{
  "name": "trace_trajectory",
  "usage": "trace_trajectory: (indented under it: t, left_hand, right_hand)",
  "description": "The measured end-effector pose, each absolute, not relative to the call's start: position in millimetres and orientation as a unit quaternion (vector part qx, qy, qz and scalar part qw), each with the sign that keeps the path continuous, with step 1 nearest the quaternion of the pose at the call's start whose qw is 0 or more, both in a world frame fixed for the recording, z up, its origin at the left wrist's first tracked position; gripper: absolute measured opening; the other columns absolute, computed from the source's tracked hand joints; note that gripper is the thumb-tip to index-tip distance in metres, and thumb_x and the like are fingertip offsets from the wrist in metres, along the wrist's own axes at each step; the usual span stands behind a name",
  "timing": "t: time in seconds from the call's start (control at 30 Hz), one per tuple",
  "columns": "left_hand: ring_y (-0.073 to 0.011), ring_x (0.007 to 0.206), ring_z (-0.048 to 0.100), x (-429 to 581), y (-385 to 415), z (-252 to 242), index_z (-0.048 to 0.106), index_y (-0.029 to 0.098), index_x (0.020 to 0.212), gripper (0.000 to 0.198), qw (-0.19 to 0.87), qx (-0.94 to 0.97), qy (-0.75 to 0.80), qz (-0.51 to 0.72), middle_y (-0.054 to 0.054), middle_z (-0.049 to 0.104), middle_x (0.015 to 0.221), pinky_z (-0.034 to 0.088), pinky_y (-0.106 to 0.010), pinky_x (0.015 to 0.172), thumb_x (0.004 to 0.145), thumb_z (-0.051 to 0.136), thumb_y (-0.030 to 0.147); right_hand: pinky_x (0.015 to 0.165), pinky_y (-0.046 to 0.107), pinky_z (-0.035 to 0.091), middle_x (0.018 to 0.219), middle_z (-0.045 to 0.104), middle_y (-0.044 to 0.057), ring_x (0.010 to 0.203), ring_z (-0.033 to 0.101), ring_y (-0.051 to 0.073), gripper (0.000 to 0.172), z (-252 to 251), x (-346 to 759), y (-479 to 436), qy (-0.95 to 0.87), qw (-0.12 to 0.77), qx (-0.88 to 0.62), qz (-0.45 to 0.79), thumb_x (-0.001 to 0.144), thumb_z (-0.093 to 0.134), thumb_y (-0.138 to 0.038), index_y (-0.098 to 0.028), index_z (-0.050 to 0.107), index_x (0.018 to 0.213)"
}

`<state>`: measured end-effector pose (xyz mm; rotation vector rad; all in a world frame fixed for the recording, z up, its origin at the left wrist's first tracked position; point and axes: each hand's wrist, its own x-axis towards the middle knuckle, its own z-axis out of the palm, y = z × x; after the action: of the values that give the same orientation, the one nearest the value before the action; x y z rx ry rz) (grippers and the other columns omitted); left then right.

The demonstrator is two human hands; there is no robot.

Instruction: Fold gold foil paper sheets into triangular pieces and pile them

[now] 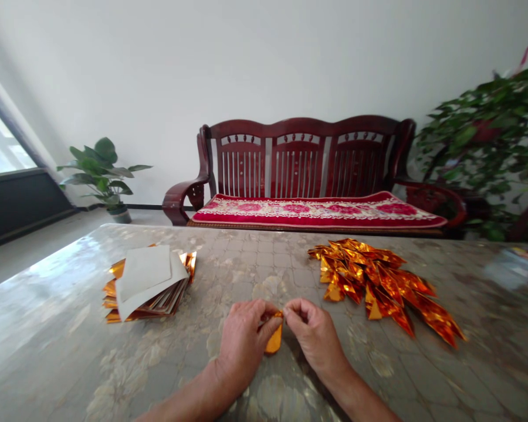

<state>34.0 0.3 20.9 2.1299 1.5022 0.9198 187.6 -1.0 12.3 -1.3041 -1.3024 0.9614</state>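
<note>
Between my hands, just above the table, is a small piece of folded gold foil paper (273,341). My left hand (246,333) is closed on it, thumb and fingers gripping its upper part. My right hand (315,334) pinches at its top right corner, with the fingertips close to those of the left. Part of the foil paper is hidden behind the left fingers. On the right lies a heap of folded orange-gold foil pieces (381,275) with pointed ends. To the left is a stack of foil sheets (158,302), with pale paper backs (145,272) facing up on top.
The table (193,363) has a glossy, flower-patterned cover. A clear plastic packet (517,266) lies near its right edge. Beyond the table stands a dark red wooden bench (297,129) with a red floral cushion (317,211). Potted plants (105,170) flank the bench.
</note>
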Motion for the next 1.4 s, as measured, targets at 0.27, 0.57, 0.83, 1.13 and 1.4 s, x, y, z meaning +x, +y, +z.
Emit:
trace_trajectory:
  t: [0.27,0.57,0.83,1.13,1.4]
  left_hand:
    - [-0.0158,0.069,0.066,33,8,13,0.072,0.023,0.073,0.017,0.295,0.694,0.544,0.367,0.003,0.072,0.070,0.046,-0.025,0.068,0.085,0.061,0.029]
    - [-0.0227,0.088,0.067,35,-5,18,0.069,0.027,0.104,0.028,0.189,0.779,0.508,0.313,0.000,0.074,0.092,0.046,-0.034,0.082,0.076,0.070,0.027]
    - [-0.0247,0.094,0.067,36,-4,11,0.061,0.025,0.119,0.039,0.129,0.807,0.516,0.256,-0.003,0.072,0.101,0.048,-0.036,0.082,0.080,0.064,0.021]
    - [-0.0190,0.093,0.067,31,-1,4,0.061,0.030,0.123,0.033,0.209,0.801,0.485,0.284,0.000,0.071,0.103,0.051,-0.029,0.081,0.090,0.059,0.026]
    - [-0.0225,0.101,0.066,26,5,-2,0.052,0.025,0.132,0.061,0.253,0.721,0.536,0.359,-0.006,0.067,0.118,0.052,-0.037,0.090,0.075,0.072,0.029]
  right_hand:
    - [0.055,0.022,0.038,0.059,0.054,-0.002,0.058,0.047,0.013,0.026,12,185,-2,-0.572,0.493,-0.525,0.392,0.078,0.059,-0.041,-0.017,0.061,0.067]
    - [0.059,0.024,0.044,0.064,0.059,-0.001,0.062,0.054,0.015,0.027,7,187,-2,-0.556,0.506,-0.525,0.399,0.082,0.058,-0.042,-0.018,0.060,0.071]
    - [0.057,0.025,0.045,0.063,0.060,-0.001,0.059,0.056,0.016,0.025,0,188,-1,-0.547,0.509,-0.534,0.396,0.084,0.058,-0.043,-0.019,0.060,0.074]
    - [0.067,0.029,0.052,0.076,0.072,0.003,0.072,0.069,0.020,0.017,6,179,-4,-0.498,0.534,-0.489,0.477,0.072,0.066,-0.025,-0.019,0.058,0.086]
    - [0.065,0.029,0.053,0.076,0.073,0.003,0.071,0.070,0.020,0.034,8,181,-5,-0.442,0.594,-0.486,0.465,0.070,0.070,-0.035,-0.021,0.053,0.095]
